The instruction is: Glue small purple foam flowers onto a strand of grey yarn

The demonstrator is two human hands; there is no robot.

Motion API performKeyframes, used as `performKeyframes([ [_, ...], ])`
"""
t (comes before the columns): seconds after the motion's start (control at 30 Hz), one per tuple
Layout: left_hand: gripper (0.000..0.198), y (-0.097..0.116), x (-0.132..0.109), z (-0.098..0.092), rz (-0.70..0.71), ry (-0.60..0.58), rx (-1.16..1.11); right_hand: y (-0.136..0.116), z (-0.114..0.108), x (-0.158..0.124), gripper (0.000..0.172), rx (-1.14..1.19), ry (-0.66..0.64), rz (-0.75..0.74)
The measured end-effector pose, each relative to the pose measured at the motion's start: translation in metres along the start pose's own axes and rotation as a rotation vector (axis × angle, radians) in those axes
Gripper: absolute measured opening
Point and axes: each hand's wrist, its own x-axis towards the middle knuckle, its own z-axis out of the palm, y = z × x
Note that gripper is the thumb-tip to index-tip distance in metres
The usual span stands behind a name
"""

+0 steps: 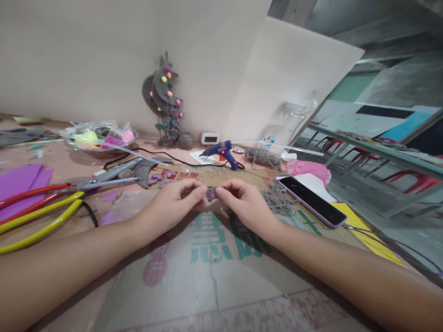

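Observation:
Over the cardboard sheet, a small purple-and-grey felt piece is pinched between my two hands. The thumb and fingertips of my left hand close on its left side, while my right hand grips the right side the same way. My fingers cover most of it, so its full shape is hidden. Just beyond my left hand lie similar purple pieces edged in grey beside a grey felt crescent. A blue glue gun with a lit red light rests past my fingertips.
Red- and yellow-handled tools and purple felt sheets lie left. A bowl of bright materials stands behind. Grey yarn, a phone and a clear bottle are right. A decorated moon hanging is against the wall.

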Motion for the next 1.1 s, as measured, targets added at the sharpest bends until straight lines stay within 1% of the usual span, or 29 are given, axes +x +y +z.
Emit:
performKeyframes([
  [0.13,0.016,0.0028,-0.0010,0.0003,-0.016,-0.003,0.069,0.0008,-0.0008,-0.0006,0.024,0.054,-0.028,-0.001],
  [0.3,0.017,0.0023,-0.0006,0.0007,-0.022,-0.004,0.070,0.0035,-0.0030,0.0005,0.036,0.085,-0.014,-0.012],
  [0.37,0.016,0.0022,-0.0005,0.0005,-0.020,-0.001,0.072,0.0042,-0.0030,0.0013,0.033,0.091,-0.003,0.000],
  [0.5,0.016,0.0031,-0.0002,-0.0003,-0.012,-0.006,0.097,0.0047,-0.0009,0.0017,0.022,0.080,-0.024,0.016],
  [0.67,0.016,0.0037,-0.0002,-0.0007,-0.008,-0.002,0.113,0.0034,0.0007,0.0011,0.019,0.018,-0.025,-0.008],
  [0.8,0.019,0.0040,0.0000,-0.0012,0.007,-0.024,0.109,0.0005,0.0005,0.0007,0.019,-0.010,-0.025,-0.017],
  [0.87,0.021,0.0034,0.0005,-0.0015,0.019,-0.036,0.105,0.0003,0.0000,0.0005,0.020,-0.023,-0.028,-0.016],
  [0.97,0.020,0.0021,0.0012,-0.0012,0.021,-0.036,0.096,0.0027,-0.0016,0.0010,0.029,-0.025,-0.033,-0.026],
  [1.03,0.021,0.0019,0.0012,-0.0008,0.013,-0.033,0.078,0.0050,-0.0028,0.0017,0.034,0.007,-0.016,-0.033],
  [1.1,0.021,0.0020,0.0007,-0.0003,0.007,-0.026,0.063,0.0065,-0.0038,0.0026,0.035,0.061,-0.004,-0.029],
])
